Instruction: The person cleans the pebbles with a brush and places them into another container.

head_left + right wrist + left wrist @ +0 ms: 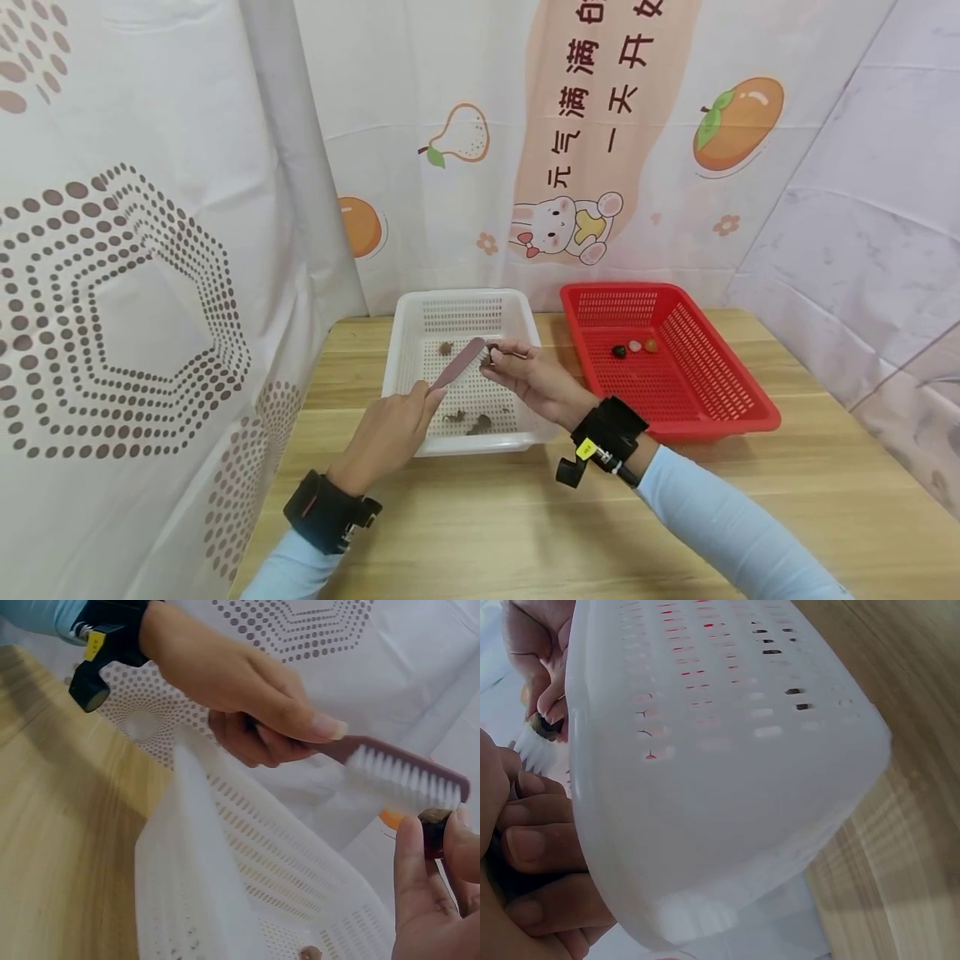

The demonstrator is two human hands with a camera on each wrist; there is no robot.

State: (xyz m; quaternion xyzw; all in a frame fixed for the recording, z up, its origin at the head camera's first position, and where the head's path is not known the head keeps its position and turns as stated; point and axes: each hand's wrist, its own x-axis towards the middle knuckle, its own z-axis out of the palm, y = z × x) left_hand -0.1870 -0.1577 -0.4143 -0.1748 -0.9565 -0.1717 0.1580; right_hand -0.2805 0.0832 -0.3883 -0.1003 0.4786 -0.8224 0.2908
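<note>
My left hand grips the handle of a mauve brush with white bristles. Between thumb and fingers, my right hand pinches a small dark stone with a brownish, dirty-looking patch on top. In the right wrist view the bristles reach down to the stone's upper side. Both hands are above a white plastic basket, in which several brown, dirt-coated lumps lie. The left wrist view shows the basket's outer wall close up, with the left fingers curled beside its rim.
To the right stands a red plastic basket holding a black stone, a pale pink one and an orange-brown one. Both baskets rest on a wooden table. Printed curtains hang behind and to the left.
</note>
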